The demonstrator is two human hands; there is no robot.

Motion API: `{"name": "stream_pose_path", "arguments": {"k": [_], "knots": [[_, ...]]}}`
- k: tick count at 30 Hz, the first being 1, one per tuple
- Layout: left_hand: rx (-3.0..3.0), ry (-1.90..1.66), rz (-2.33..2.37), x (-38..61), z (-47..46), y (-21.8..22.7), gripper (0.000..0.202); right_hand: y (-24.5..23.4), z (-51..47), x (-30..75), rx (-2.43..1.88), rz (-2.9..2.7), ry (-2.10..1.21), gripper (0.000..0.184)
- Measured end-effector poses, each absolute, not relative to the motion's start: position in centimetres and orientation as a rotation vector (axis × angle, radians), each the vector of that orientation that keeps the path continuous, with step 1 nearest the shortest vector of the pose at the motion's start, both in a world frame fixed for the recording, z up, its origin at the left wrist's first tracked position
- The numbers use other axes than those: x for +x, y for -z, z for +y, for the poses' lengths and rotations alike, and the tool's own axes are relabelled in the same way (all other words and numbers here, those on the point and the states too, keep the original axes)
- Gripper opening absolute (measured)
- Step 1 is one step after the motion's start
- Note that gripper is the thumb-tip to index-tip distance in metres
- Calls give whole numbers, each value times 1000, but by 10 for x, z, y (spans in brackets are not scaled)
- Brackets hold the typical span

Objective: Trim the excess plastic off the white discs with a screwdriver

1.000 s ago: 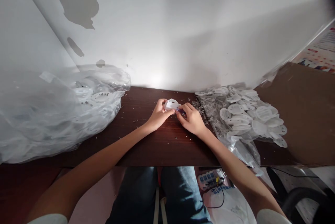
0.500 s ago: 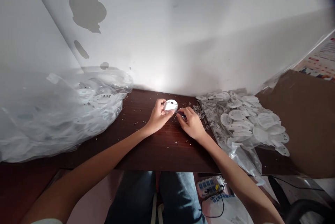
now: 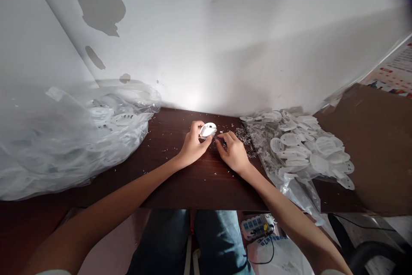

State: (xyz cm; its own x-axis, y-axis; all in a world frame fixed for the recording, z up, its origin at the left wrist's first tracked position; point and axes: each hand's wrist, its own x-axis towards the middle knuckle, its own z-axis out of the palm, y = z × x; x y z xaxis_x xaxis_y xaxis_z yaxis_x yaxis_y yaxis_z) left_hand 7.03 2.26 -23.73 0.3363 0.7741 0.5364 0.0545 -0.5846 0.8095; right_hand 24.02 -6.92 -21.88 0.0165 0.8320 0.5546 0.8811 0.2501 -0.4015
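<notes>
Between the thumb and fingers of my left hand [image 3: 192,146] is a round white plastic part [image 3: 207,129], tilted over the table. Its face has a small dark slot. My right hand [image 3: 235,153] is closed on a small dark-handled tool [image 3: 220,140] close to the lower right edge of the part. Most of the tool is hidden by my fingers, so its kind and whether it touches the part do not show.
A big clear bag [image 3: 64,150] of white parts fills the left. Several loose white parts [image 3: 291,139] lie piled on a plastic bag at the right, beside a heap of tiny scraps [image 3: 245,137]. White bits dot the brown table [image 3: 193,189]. A cardboard sheet [image 3: 383,146] stands far right.
The round white part has tilted in my left hand, so its face shows narrower. My right hand has shifted slightly left with the dark-handled tool. The view has shifted a little.
</notes>
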Motion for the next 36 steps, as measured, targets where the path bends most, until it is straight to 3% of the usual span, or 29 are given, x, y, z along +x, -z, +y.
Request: {"name": "stream_pose_path", "arguments": {"k": [25, 36], "knots": [[2153, -1220, 1002, 73, 9, 236, 32, 225, -71, 221, -1929, -1974, 512, 25], [1664, -1198, 837, 79, 31, 245, 43, 218, -66, 235, -1805, -1844, 341, 20]]}}
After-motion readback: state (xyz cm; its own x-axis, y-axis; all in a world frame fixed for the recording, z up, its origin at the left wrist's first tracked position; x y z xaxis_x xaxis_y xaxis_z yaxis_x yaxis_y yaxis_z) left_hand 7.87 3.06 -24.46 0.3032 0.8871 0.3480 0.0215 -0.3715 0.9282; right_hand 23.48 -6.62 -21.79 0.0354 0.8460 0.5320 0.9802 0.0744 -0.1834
